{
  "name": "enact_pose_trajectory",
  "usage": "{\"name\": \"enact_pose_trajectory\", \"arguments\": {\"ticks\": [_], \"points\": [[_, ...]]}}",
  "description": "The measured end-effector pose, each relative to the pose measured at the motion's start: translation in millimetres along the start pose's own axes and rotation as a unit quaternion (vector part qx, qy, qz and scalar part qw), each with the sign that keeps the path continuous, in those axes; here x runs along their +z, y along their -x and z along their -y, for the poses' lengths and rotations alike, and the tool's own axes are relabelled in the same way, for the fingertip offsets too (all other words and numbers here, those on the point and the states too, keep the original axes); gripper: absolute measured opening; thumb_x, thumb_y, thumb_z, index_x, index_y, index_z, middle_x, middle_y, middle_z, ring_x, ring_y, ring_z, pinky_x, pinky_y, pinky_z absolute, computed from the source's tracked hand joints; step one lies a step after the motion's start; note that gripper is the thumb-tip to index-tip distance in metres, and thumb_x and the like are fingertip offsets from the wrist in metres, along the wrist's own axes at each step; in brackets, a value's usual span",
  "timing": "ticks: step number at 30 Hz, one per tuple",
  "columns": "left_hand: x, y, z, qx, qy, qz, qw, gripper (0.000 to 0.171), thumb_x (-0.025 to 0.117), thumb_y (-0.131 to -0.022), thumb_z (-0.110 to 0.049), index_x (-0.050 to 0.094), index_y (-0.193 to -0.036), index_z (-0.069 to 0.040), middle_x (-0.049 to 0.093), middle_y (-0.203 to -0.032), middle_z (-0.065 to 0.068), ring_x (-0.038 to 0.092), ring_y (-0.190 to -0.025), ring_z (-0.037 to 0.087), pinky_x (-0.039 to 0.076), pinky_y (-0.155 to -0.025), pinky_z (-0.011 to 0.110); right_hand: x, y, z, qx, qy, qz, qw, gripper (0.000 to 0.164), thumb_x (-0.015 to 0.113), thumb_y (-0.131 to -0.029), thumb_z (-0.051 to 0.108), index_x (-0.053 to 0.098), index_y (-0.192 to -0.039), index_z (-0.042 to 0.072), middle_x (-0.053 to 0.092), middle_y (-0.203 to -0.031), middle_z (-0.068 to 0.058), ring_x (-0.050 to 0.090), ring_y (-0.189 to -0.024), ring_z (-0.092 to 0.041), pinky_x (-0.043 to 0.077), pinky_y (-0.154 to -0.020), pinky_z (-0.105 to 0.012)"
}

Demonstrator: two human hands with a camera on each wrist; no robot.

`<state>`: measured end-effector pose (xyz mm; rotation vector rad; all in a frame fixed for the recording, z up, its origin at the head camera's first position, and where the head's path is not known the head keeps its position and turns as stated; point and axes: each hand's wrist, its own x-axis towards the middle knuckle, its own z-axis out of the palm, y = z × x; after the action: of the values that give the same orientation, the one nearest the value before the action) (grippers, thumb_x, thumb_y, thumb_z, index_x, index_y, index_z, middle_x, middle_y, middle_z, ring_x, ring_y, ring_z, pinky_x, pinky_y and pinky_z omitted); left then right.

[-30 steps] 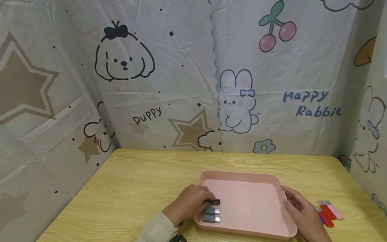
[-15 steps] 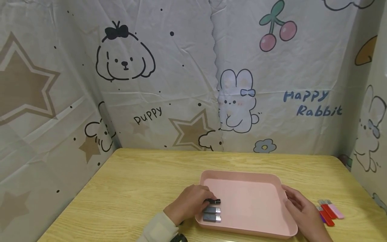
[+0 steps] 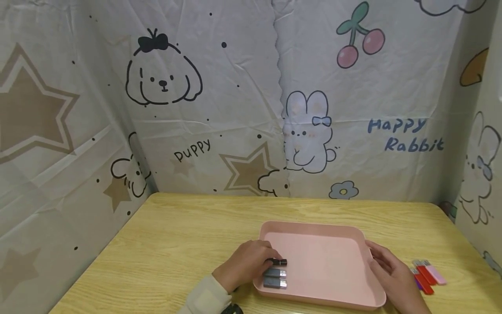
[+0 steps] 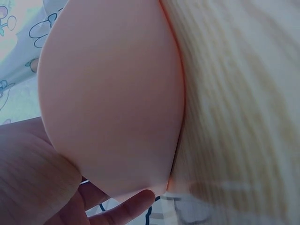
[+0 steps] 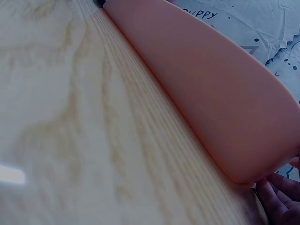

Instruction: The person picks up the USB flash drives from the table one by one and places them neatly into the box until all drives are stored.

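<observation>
A pink tray (image 3: pixel 325 270) lies on the table. Along its left side sit two grey USB sticks (image 3: pixel 274 283) with metal plugs, parallel to each other. Just beyond them is a black USB stick (image 3: pixel 278 262), pinched by my left hand (image 3: pixel 249 264), which reaches over the left rim; its fingers cover the stick's left part. The right hand (image 3: pixel 394 277) grips the tray's right side, fingers against the outer wall. In the left wrist view, the tray's wall (image 4: pixel 112 93) hides much of the left hand. The right wrist view has the right hand's fingers (image 5: pixel 276 197) at a tray corner.
To the right of the right hand, several USB sticks, red, pink and purple (image 3: pixel 427 274), lie side by side on the wood-grain table (image 3: pixel 176 244). Cloth walls (image 3: pixel 219 109) with cartoon prints enclose the table at the back and sides.
</observation>
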<state>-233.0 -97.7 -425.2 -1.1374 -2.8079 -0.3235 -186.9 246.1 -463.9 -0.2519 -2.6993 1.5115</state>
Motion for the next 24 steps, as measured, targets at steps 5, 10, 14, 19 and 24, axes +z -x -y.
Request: {"name": "enact_pose_trajectory", "arguments": {"ticks": [5,10,14,19,24], "points": [[-0.1,0.3,0.4,0.008,-0.008,-0.003,0.9999,0.02,0.073,-0.086,-0.011,0.076,-0.101,-0.023,0.065,-0.09,-0.012,0.056,-0.079,-0.002,0.049,-0.071,0.016,-0.6,0.2,-1.1,0.003,0.0,0.001,1.0,0.054,0.048,-0.101,0.036,0.038,-0.147,0.011,0.046,-0.14,-0.022,0.048,-0.125,-0.036,0.051,-0.092,-0.031],[0.8,-0.3,0.1,0.004,-0.01,0.001,0.9999,0.021,0.072,-0.086,-0.011,0.075,-0.102,-0.024,0.065,-0.09,-0.012,0.056,-0.079,-0.002,0.048,-0.072,0.016,-1.1,0.0,-1.4,-0.005,0.004,0.001,1.0,0.055,0.048,-0.101,0.038,0.039,-0.147,0.011,0.046,-0.14,-0.022,0.048,-0.125,-0.036,0.052,-0.09,-0.027],[0.5,-0.4,-0.8,0.003,-0.013,0.002,0.9999,0.022,0.072,-0.086,-0.011,0.075,-0.102,-0.025,0.065,-0.091,-0.013,0.056,-0.08,-0.002,0.049,-0.073,0.016,-1.0,0.1,-1.9,-0.006,0.006,0.0,1.0,0.055,0.048,-0.101,0.038,0.039,-0.147,0.011,0.046,-0.14,-0.022,0.048,-0.125,-0.036,0.051,-0.091,-0.029],[-0.5,0.4,-1.1,0.002,-0.011,0.001,0.9999,0.022,0.072,-0.086,-0.01,0.075,-0.101,-0.025,0.065,-0.09,-0.013,0.056,-0.08,-0.002,0.049,-0.072,0.016,0.6,0.3,-2.4,-0.003,-0.001,0.002,1.0,0.054,0.048,-0.101,0.036,0.039,-0.147,0.012,0.047,-0.14,-0.021,0.048,-0.125,-0.034,0.051,-0.09,-0.026],[-0.6,0.1,-1.4,0.004,-0.01,-0.002,0.9999,0.022,0.071,-0.087,-0.01,0.075,-0.102,-0.025,0.064,-0.09,-0.013,0.056,-0.079,-0.003,0.048,-0.071,0.016,-0.5,-0.7,-3.8,-0.01,0.005,0.005,1.0,0.054,0.048,-0.101,0.037,0.038,-0.148,0.012,0.046,-0.141,-0.021,0.047,-0.125,-0.035,0.05,-0.092,-0.028]]}}
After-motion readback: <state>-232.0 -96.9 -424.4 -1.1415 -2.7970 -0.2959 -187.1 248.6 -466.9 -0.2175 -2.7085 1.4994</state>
